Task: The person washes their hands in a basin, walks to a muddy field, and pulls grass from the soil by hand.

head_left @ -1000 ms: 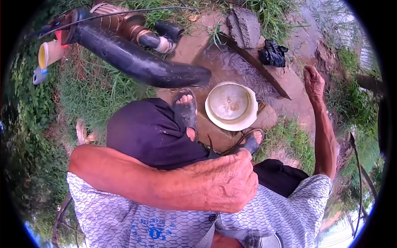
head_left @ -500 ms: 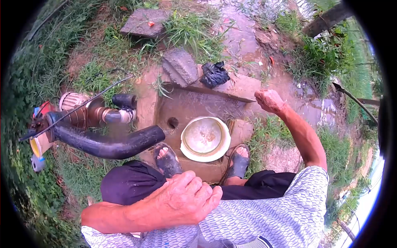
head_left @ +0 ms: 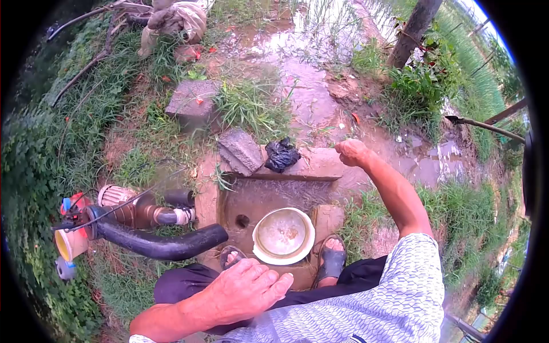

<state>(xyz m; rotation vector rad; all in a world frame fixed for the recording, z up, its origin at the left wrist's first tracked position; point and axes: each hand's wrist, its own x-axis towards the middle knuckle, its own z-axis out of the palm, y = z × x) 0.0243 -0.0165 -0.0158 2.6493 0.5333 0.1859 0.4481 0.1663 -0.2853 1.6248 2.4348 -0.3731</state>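
At the left, a thick, curved black pipe (head_left: 163,244) reaches from the rusty brown pump with a ribbed pale housing (head_left: 121,200) toward the shallow, wet brown pit (head_left: 260,197). Near me, my left hand (head_left: 246,290) is loosely clenched above my dark trousers. Just beyond it, the round off-white basin (head_left: 282,236) sits between my sandalled feet. Farther off, a crumpled black plastic bag (head_left: 281,155) rests on the pit's far ledge; right of it, my right hand (head_left: 351,153) is clenched in a fist.

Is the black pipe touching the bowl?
Apart. The head view shows brown floor between the end of the black pipe and the bowl.
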